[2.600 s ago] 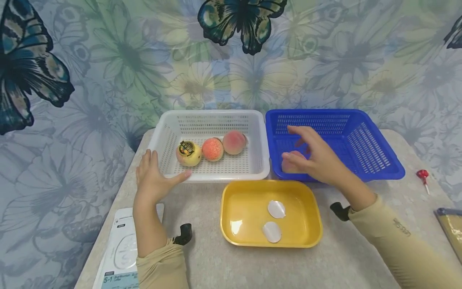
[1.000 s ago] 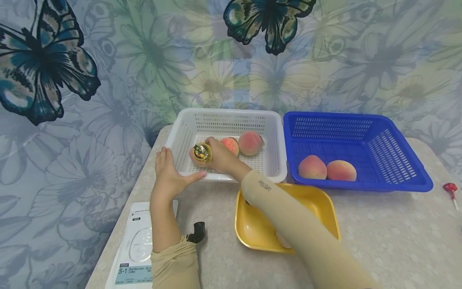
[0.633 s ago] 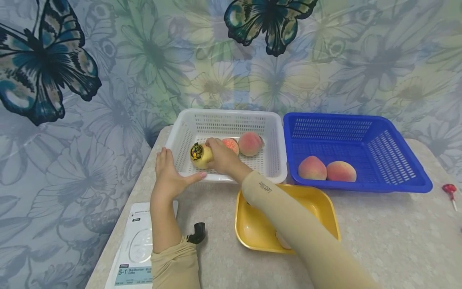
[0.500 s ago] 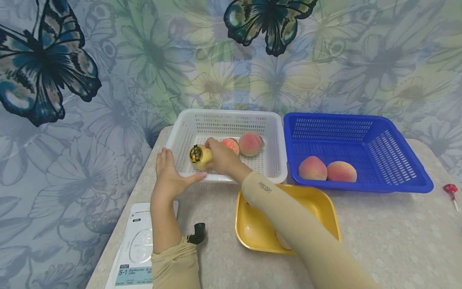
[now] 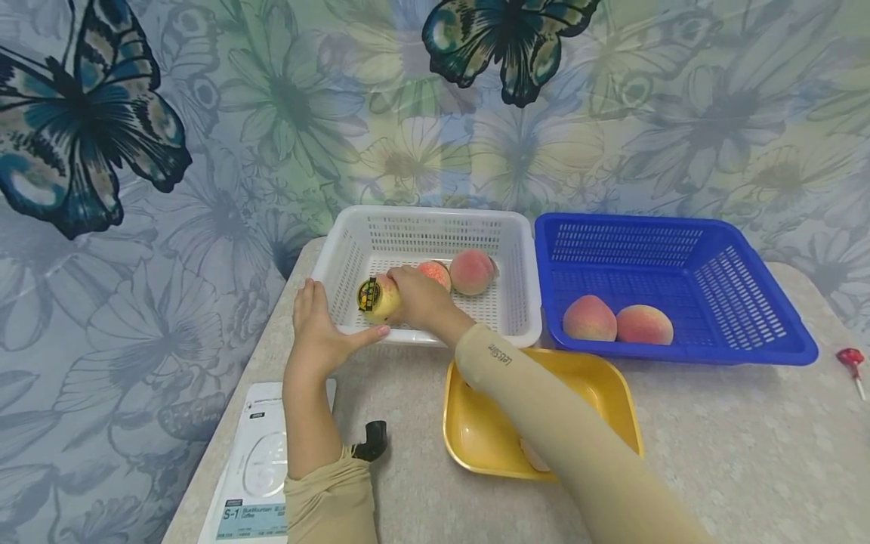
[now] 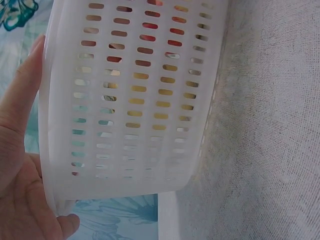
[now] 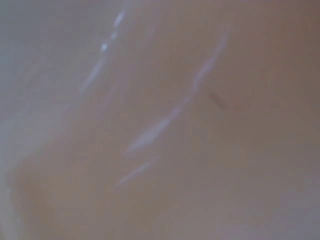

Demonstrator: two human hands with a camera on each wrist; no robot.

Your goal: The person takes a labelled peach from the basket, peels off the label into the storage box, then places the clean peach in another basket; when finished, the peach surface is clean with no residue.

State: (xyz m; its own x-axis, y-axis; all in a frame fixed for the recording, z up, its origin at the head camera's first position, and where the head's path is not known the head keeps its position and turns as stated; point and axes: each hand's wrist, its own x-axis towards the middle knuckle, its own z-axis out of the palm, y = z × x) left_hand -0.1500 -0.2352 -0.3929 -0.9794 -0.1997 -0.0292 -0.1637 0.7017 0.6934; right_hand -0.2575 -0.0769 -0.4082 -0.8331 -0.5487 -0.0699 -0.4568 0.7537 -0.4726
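In the head view, my right hand (image 5: 428,304) grips a yellow-red peach (image 5: 384,300) with a black-and-gold sticker, inside the white basket (image 5: 523,317). Its fingers are partly hidden behind the fruit. To the right in that basket lie a small speckled orange-pink fruit (image 5: 435,273), half covered by the hand, and a pink peach (image 5: 472,272). My left hand (image 5: 325,332) rests at the basket's front left corner, thumb spread over the front rim. The left wrist view shows the slotted basket wall (image 6: 135,100) beside that hand. Only blurred skin fills the right wrist view.
A blue basket (image 5: 714,351) with two peaches (image 5: 590,319) stands at the right. Under my right sleeve sits a yellow tray (image 5: 469,446), a pale round piece (image 5: 533,455) partly visible in it. A white package (image 5: 254,483) lies at left, a red lollipop (image 5: 851,359) far right.
My right hand has left the blue basket and taken hold of the stickered peach. That peach has turned, its sticker shifting from the top to the left side. My left hand keeps its place.
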